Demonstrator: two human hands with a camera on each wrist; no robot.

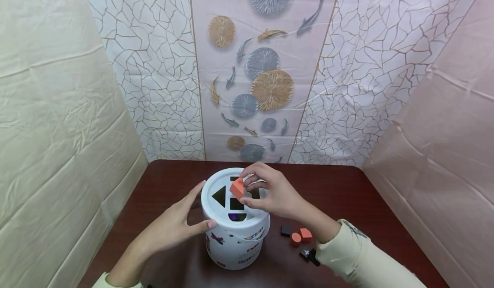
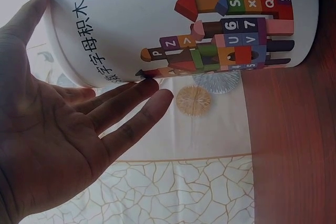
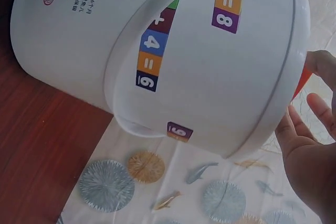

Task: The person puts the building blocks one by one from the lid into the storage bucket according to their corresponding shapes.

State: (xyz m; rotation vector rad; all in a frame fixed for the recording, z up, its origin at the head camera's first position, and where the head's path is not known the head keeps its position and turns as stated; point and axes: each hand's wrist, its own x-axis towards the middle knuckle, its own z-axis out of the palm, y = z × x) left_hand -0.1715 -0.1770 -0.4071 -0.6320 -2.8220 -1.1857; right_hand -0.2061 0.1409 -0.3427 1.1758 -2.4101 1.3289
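Note:
A white bucket with printed pictures stands upright on the table, its white lid cut with shaped holes, among them a triangle and a half circle. Over the lid, my right hand pinches an orange block with slanted faces between thumb and fingers. Whether the block touches the lid I cannot tell. My left hand rests against the bucket's left side, thumb at the rim. In the left wrist view its fingers are spread and fairly straight. The right wrist view shows the block mostly hidden behind the rim.
Right of the bucket lie an orange cylinder, another orange block, a black block and dark pieces near the right sleeve. A white handle hangs on the bucket. Fabric walls enclose the dark red table.

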